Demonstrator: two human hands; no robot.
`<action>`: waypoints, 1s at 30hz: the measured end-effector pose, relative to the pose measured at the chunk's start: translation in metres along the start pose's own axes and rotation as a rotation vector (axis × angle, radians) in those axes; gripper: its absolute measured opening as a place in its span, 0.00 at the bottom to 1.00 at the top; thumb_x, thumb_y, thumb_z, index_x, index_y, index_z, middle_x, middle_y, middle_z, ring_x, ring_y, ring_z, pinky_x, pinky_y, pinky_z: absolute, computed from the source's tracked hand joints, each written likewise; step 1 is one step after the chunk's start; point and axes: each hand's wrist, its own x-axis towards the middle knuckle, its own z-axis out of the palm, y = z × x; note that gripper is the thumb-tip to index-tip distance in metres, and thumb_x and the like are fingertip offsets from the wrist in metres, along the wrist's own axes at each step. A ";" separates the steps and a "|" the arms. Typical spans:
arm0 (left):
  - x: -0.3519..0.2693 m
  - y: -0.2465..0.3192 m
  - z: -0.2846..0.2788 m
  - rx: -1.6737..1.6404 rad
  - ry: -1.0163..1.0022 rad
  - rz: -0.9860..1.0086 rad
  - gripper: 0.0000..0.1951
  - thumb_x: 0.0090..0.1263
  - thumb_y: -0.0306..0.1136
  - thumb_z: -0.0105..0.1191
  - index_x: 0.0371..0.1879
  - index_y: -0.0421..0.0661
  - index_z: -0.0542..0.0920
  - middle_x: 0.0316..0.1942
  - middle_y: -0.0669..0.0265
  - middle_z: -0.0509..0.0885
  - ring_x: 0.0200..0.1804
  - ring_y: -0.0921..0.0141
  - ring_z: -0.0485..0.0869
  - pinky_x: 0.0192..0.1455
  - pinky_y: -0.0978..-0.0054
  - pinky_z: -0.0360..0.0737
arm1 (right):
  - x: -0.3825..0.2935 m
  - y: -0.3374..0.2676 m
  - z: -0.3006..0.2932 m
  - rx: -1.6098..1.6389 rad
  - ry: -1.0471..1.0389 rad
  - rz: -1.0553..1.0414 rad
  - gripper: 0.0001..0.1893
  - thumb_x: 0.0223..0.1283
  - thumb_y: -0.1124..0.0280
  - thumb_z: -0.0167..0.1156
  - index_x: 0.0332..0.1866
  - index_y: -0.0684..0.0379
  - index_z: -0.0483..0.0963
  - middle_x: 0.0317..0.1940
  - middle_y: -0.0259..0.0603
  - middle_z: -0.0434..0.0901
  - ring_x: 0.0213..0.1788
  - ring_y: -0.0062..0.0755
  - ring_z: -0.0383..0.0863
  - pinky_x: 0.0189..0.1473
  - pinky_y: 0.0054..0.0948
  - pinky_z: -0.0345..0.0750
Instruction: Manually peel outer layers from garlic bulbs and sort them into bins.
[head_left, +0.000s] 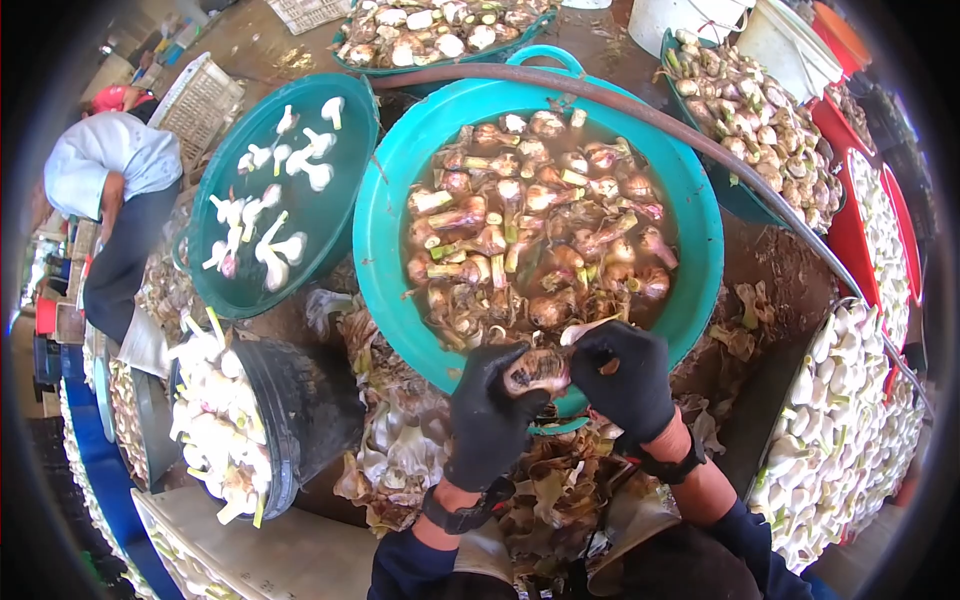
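Both my hands wear black gloves and meet over the near rim of a turquoise plastic tub (381, 300). My left hand (491, 416) grips a garlic bulb (537, 373) with brown, dirty outer skin. Against the bulb's right side, my right hand (626, 379) has its fingers closed on a strip of pale garlic skin (589, 328). Unpeeled garlic bulbs (551, 307) with cut stems float in brown water in the tub. Left of it, a dark green tub (247, 300) holds clean white garlic bulbs (277, 255) in water.
A black bucket (307, 412) of peeled garlic stands at left. A hose (667, 124) crosses the turquoise tub's far rim. White garlic (817, 420) is heaped at right, dirty garlic (757, 127) at upper right. Garlic skins (559, 487) lie below my hands. A person (112, 161) bends at far left.
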 end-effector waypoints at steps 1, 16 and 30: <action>0.000 0.000 -0.004 -0.250 -0.063 -0.034 0.23 0.60 0.25 0.63 0.54 0.38 0.72 0.48 0.63 0.77 0.45 0.72 0.79 0.49 0.73 0.77 | 0.000 0.009 -0.003 -0.017 -0.010 0.081 0.03 0.44 0.77 0.62 0.26 0.60 0.78 0.24 0.42 0.80 0.25 0.44 0.80 0.28 0.33 0.76; -0.002 0.000 0.001 -0.029 0.098 0.022 0.26 0.54 0.18 0.62 0.53 0.40 0.71 0.50 0.64 0.73 0.49 0.71 0.75 0.52 0.76 0.74 | 0.008 -0.037 -0.012 -0.020 -0.100 -0.077 0.08 0.47 0.72 0.67 0.34 0.59 0.79 0.33 0.42 0.81 0.33 0.44 0.81 0.35 0.36 0.78; -0.008 -0.002 -0.001 0.050 0.052 0.049 0.26 0.52 0.15 0.63 0.51 0.40 0.72 0.49 0.61 0.71 0.51 0.69 0.74 0.49 0.75 0.77 | -0.003 -0.021 0.002 -0.254 -0.100 -0.174 0.04 0.45 0.75 0.60 0.28 0.57 0.75 0.28 0.41 0.78 0.30 0.45 0.78 0.31 0.38 0.75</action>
